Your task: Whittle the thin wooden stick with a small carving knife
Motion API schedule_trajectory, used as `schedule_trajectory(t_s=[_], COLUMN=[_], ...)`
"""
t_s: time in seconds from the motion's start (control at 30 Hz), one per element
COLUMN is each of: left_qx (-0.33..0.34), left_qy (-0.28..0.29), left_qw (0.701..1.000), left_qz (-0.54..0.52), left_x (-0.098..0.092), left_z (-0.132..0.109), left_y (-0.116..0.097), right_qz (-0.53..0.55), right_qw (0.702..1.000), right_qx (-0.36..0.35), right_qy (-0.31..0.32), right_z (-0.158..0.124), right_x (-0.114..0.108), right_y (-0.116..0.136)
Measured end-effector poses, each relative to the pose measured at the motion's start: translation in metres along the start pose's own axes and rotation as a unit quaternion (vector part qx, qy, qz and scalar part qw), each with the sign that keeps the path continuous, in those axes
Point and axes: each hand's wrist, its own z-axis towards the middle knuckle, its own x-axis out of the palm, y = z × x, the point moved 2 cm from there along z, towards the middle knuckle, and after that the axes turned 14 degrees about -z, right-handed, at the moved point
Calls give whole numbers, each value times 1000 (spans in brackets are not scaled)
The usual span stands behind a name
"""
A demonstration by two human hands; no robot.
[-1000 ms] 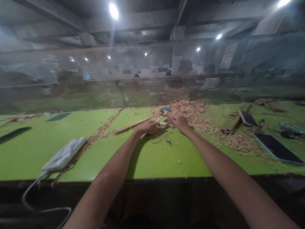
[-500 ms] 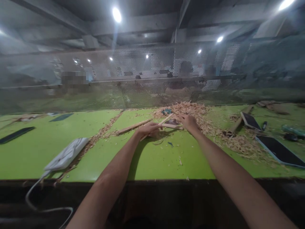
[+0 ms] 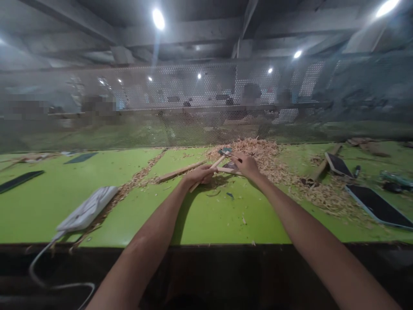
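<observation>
Green counter (image 3: 200,215) runs under a mesh screen (image 3: 193,103) at its far edge. At mid-counter the left hand (image 3: 200,174) has its grip closed around a thin wooden stick (image 3: 215,163) that slants up to the far right. The right hand (image 3: 247,165) is just beside it, its grip closed near the stick's far end over a small dark tool too blurred to make out. Wood shavings (image 3: 258,150) are heaped right behind them. A white pouch (image 3: 85,213) lies near left; a phone (image 3: 379,207) lies right.
</observation>
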Motion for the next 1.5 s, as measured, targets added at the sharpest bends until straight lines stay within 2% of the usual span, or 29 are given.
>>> schedule_trajectory(t_s=[0.13,0.23,0.33,0.47,0.67,0.8,0.9,1.0,1.13,1.2,1.3,1.4,1.5], left_qx=[9,5,-1,7,-5,-4,-6,-23,-22,-16,-21,-19,-7], left_qy=[-17,-14,-16,-25,-5,-17,3,35,21,11,1,-12,-17], left_qw=[1000,1000,1000,1000,1000,1000,1000,998,999,999,999,1000,1000], left_qz=[-12,-22,-21,-7,0,7,14,40,45,37,31,19,4], left_x=[0,-1,-2,-3,3,3,2,3,6,6,6,4,3], left_z=[1,2,4,3,1,1,-2,-7,-8,-7,-6,-5,-3], left_y=[2,4,6,5,0,-1,-1,-2,-4,-5,-5,-4,-3], right_qz=[-26,-47,-53,-52,-67,-70,-75,-74,-38,-15,5,-4,-27], right_qw=[998,997,997,997,996,996,997,995,991,993,998,1000,998], right_qx=[-41,-53,-52,-47,-51,-42,6,67,121,102,38,-10,-28], right_qy=[35,27,19,40,42,45,32,6,-45,-61,-54,-4,41], right_z=[-4,-5,-6,-5,-4,-3,-4,-5,-2,2,4,-1,-8], right_x=[8,10,10,11,12,12,7,-1,-10,-12,-11,-4,3], right_y=[10,13,12,9,9,7,-8,-35,-56,-49,-26,-3,10])
